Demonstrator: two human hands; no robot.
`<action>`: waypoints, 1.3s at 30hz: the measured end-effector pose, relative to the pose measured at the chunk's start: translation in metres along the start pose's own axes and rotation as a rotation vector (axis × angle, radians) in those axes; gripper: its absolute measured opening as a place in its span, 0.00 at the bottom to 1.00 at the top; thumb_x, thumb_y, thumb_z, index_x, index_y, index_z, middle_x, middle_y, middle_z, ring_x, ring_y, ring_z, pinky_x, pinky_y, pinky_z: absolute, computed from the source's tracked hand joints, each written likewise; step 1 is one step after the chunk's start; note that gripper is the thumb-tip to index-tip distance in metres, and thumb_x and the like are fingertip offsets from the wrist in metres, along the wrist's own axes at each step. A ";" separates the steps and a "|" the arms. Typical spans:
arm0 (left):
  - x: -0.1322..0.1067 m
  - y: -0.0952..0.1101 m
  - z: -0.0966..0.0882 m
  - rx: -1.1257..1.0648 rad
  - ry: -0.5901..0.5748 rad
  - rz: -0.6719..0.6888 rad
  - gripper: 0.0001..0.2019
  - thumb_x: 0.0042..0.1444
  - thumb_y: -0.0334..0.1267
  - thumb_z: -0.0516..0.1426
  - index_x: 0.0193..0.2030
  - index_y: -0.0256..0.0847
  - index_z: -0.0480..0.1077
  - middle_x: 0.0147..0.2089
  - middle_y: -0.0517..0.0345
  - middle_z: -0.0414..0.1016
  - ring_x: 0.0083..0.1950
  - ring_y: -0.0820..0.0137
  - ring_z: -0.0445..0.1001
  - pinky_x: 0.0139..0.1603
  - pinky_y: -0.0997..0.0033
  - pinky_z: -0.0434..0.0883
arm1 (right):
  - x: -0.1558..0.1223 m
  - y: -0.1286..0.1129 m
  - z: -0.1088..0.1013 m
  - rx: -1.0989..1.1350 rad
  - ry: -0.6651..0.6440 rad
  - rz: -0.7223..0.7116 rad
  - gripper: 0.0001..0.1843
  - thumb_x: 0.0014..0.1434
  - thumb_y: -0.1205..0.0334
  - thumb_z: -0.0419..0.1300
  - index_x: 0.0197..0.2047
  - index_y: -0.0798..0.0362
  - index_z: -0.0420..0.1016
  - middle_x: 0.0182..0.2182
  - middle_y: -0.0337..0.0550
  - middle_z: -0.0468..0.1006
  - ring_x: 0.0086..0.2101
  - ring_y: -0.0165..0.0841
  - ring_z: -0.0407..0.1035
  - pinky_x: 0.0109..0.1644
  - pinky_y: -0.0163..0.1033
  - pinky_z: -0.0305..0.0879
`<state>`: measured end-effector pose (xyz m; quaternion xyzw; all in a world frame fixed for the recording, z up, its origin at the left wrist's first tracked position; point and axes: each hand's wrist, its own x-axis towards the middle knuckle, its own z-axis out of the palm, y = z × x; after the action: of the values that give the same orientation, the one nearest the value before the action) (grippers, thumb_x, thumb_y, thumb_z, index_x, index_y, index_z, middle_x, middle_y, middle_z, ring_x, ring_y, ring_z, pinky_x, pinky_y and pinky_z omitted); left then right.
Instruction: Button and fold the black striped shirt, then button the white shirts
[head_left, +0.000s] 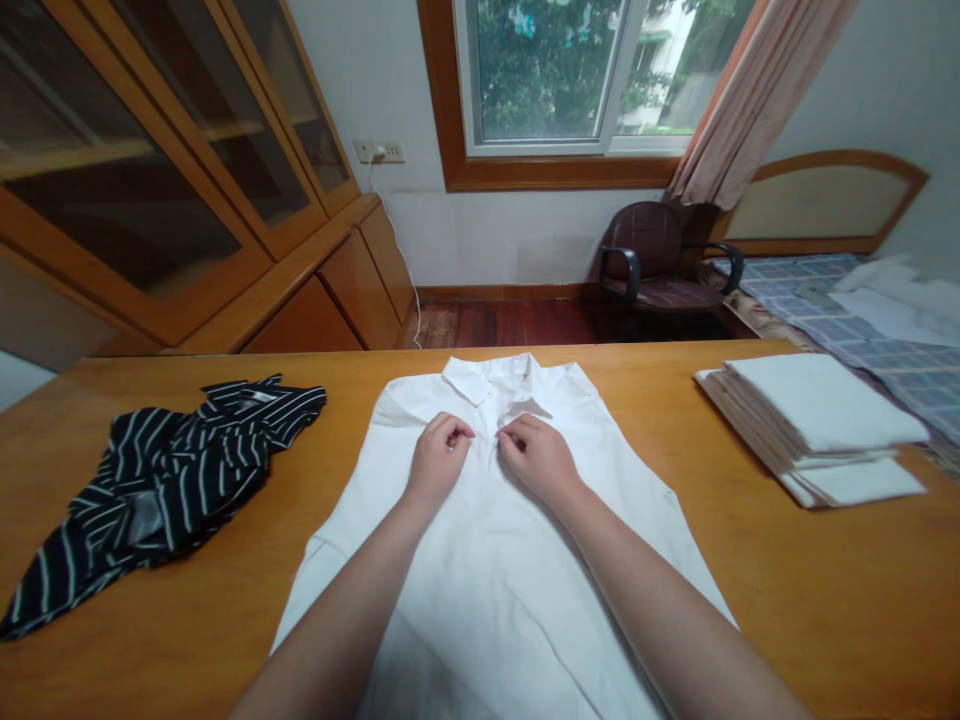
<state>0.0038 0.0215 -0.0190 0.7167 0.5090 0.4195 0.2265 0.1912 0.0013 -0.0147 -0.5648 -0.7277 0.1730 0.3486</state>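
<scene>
A white collared shirt (480,580) lies spread face up on the wooden table, its collar (469,380) toward the far edge. Just below the collar, my left hand (441,455) pinches the cloth left of the front opening. My right hand (536,455) pinches the shirt on the other side of that opening, a short gap away. Both sets of fingertips are pressed together on the fabric. Any button between them is too small to make out. My forearms cover parts of the shirt's lower body.
On the table (337,400), a crumpled black-and-white striped garment (187,470) lies at the left. A stack of folded white cloth or boards (817,420) sits at the right. Beyond are a cabinet (300,270), an office chair (652,260) and a bed (862,300).
</scene>
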 end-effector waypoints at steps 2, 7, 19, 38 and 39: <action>0.000 0.000 0.000 0.001 -0.001 -0.001 0.09 0.51 0.25 0.53 0.29 0.42 0.70 0.33 0.60 0.71 0.37 0.69 0.72 0.38 0.71 0.67 | 0.001 0.002 0.000 0.014 0.016 0.016 0.11 0.63 0.65 0.58 0.33 0.51 0.81 0.30 0.41 0.77 0.33 0.32 0.71 0.38 0.34 0.62; 0.001 -0.001 0.001 -0.003 -0.009 -0.013 0.08 0.51 0.25 0.53 0.29 0.42 0.70 0.33 0.60 0.71 0.36 0.69 0.71 0.38 0.71 0.67 | 0.002 0.004 0.000 0.074 0.044 0.073 0.10 0.63 0.64 0.58 0.32 0.51 0.80 0.31 0.40 0.78 0.33 0.32 0.71 0.38 0.34 0.62; 0.000 0.000 0.000 0.029 -0.041 0.007 0.10 0.53 0.25 0.53 0.30 0.42 0.73 0.34 0.59 0.74 0.38 0.68 0.72 0.41 0.69 0.69 | 0.004 0.007 -0.003 0.025 0.078 0.165 0.09 0.60 0.64 0.57 0.29 0.51 0.75 0.29 0.40 0.75 0.30 0.32 0.68 0.37 0.36 0.62; 0.000 -0.003 0.002 0.049 -0.056 0.028 0.10 0.53 0.24 0.54 0.30 0.42 0.73 0.34 0.59 0.74 0.39 0.68 0.72 0.42 0.68 0.68 | 0.002 0.011 0.001 -0.072 0.024 0.074 0.21 0.56 0.70 0.55 0.54 0.52 0.70 0.37 0.44 0.75 0.39 0.39 0.67 0.46 0.42 0.63; 0.000 -0.003 0.002 0.046 -0.059 0.026 0.10 0.53 0.24 0.53 0.30 0.42 0.73 0.34 0.59 0.74 0.39 0.67 0.72 0.42 0.68 0.68 | 0.002 0.011 0.001 -0.091 0.037 0.078 0.20 0.56 0.70 0.56 0.53 0.52 0.72 0.38 0.46 0.74 0.40 0.40 0.67 0.48 0.43 0.64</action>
<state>0.0036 0.0227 -0.0223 0.7402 0.5024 0.3893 0.2193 0.1980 0.0064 -0.0225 -0.6110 -0.7057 0.1426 0.3292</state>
